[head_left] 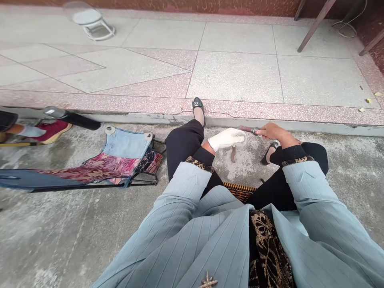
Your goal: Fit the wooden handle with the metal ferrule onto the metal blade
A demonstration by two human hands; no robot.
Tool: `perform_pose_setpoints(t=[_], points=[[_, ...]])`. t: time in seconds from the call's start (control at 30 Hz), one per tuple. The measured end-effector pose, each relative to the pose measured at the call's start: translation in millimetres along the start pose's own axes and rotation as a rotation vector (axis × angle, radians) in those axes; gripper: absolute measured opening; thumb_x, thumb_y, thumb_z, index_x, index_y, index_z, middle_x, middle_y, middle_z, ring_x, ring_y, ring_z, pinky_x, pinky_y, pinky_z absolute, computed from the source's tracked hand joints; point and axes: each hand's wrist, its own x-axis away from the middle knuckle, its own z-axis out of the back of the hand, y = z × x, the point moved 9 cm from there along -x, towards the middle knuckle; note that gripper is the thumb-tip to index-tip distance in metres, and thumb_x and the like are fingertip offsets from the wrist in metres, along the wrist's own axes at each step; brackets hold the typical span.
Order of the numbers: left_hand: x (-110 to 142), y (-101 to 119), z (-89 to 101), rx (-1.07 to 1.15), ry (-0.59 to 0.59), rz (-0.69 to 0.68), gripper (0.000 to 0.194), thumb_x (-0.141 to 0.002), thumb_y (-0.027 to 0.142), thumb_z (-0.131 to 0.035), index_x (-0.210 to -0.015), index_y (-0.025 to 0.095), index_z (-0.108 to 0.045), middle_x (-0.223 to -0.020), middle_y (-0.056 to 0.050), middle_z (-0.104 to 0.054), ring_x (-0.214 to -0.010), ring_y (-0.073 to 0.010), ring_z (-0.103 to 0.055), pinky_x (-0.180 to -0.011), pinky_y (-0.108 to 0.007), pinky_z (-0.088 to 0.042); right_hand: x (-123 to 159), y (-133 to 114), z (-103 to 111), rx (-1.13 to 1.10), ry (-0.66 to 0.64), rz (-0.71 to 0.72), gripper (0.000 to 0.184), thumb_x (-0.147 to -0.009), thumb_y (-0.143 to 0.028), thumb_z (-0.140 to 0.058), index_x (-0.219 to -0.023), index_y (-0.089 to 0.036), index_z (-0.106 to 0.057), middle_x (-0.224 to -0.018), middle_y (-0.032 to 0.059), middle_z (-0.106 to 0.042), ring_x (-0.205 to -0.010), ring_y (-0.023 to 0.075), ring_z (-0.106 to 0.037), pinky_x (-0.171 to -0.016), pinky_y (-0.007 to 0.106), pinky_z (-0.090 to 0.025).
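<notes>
I sit on a low woven stool [240,190] with my legs apart. My left hand [226,139], in a white glove, is closed around something, and a thin brown curved strip [233,153] hangs down from it. My bare right hand [270,131] grips the handle of a knife-like tool [249,129] that points left toward the gloved hand. Both hands are held out above the concrete ground between my knees. My black shoes [198,105] rest near a raised tiled step [270,116].
A low folding stool with a patchwork cloth seat [120,158] stands at my left. Another person's foot in a red shoe [54,130] shows at the far left. A white stand [96,28] and wooden furniture legs [315,26] are on the tiled floor beyond.
</notes>
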Motion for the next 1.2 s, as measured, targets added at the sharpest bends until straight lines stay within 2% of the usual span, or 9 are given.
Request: perform_pose_setpoints(t=[0.17, 0.23, 0.3, 0.43, 0.53, 0.63, 0.8, 1.1, 1.2], points=[[0, -3, 14.2, -0.050, 0.103, -0.035, 0.032, -0.084, 0.042, -0.056, -0.087, 0.011, -0.064, -0.071, -0.001, -0.058, -0.058, -0.0083, -0.046, -0.057, -0.021, -0.037, 45, -27, -53, 0.005, -0.662, 0.265, 0.053, -0.076, -0.067, -0.067, -0.059, -0.017, -0.062, -0.053, 0.0008, -0.054, -0.049, 0.0107, -0.044, -0.054, 0.027, -0.036], [-1, -3, 17.7, -0.033, 0.141, -0.056, 0.031, -0.086, 0.041, -0.055, -0.088, 0.011, -0.064, -0.071, 0.000, -0.057, -0.060, -0.0086, -0.047, -0.058, -0.021, -0.038, 68, -46, -55, -0.163, -0.794, 0.431, 0.052, -0.075, -0.067, -0.069, -0.064, -0.016, -0.063, -0.055, -0.0013, -0.053, -0.049, 0.0088, -0.042, -0.052, 0.025, -0.034], [-2, -2, 21.5, -0.001, 0.192, -0.059, 0.030, -0.088, 0.041, -0.053, -0.088, 0.012, -0.063, -0.070, 0.000, -0.056, -0.060, -0.0090, -0.047, -0.058, -0.022, -0.038, 72, -64, -28, -0.468, -0.625, 0.590, 0.054, -0.074, -0.069, -0.070, -0.071, -0.016, -0.064, -0.057, -0.0021, -0.053, -0.049, 0.0078, -0.042, -0.050, 0.024, -0.034], [-4, -5, 15.0, 0.004, 0.183, 0.013, 0.030, -0.087, 0.041, -0.056, -0.084, 0.012, -0.063, -0.067, -0.001, -0.056, -0.058, -0.0093, -0.047, -0.056, -0.022, -0.038, 55, -46, 49, -1.065, 0.095, 0.642, 0.063, -0.067, -0.080, -0.067, -0.082, -0.018, -0.061, -0.060, -0.0029, -0.050, -0.047, 0.0076, -0.037, -0.045, 0.024, -0.034], [-5, -7, -4.4, 0.051, 0.037, 0.061, 0.030, -0.084, 0.040, -0.063, -0.081, 0.011, -0.066, -0.067, -0.003, -0.060, -0.056, -0.0097, -0.048, -0.054, -0.023, -0.039, 35, -18, 58, -1.088, 0.376, 0.444, 0.063, -0.072, -0.081, -0.061, -0.081, -0.019, -0.059, -0.061, -0.0013, -0.051, -0.046, 0.0086, -0.039, -0.044, 0.024, -0.035], [-1, -5, -13.8, 0.122, -0.043, 0.068, 0.029, -0.084, 0.040, -0.066, -0.082, 0.010, -0.069, -0.067, -0.006, -0.063, -0.055, -0.0103, -0.050, -0.053, -0.025, -0.041, 12, 0, 42, -0.753, 0.407, 0.168, 0.055, -0.079, -0.072, -0.063, -0.072, -0.017, -0.059, -0.057, 0.0012, -0.053, -0.046, 0.0102, -0.043, -0.047, 0.026, -0.035], [5, -1, 0.8, 0.178, -0.003, 0.021, 0.029, -0.084, 0.040, -0.065, -0.084, 0.011, -0.067, -0.071, -0.006, -0.062, -0.055, -0.0082, -0.048, -0.053, -0.023, -0.040, -4, 4, 10, -0.128, 0.125, 0.015, 0.049, -0.085, -0.059, -0.063, -0.061, -0.016, -0.061, -0.054, 0.0033, -0.057, -0.050, 0.0129, -0.050, -0.058, 0.029, -0.039], [10, 2, 40.1, 0.213, 0.263, -0.056, 0.027, -0.083, 0.039, -0.059, -0.082, 0.012, -0.059, -0.074, -0.003, -0.060, -0.053, -0.0061, -0.042, -0.052, -0.021, -0.034, 45, -42, -44, -0.209, -0.617, 0.422, 0.054, -0.078, -0.068, -0.063, -0.065, -0.016, -0.062, -0.057, -0.0012, -0.055, -0.050, 0.0088, -0.044, -0.055, 0.026, -0.037], [5, -5, 40.8, 0.067, 0.312, -0.043, 0.027, -0.085, 0.039, -0.055, -0.082, 0.012, -0.060, -0.074, -0.002, -0.059, -0.057, -0.0076, -0.044, -0.056, -0.021, -0.037, 62, -61, -44, -0.331, -0.675, 0.541, 0.051, -0.079, -0.064, -0.065, -0.067, -0.014, -0.062, -0.059, -0.0017, -0.055, -0.050, 0.0071, -0.043, -0.053, 0.024, -0.034]])
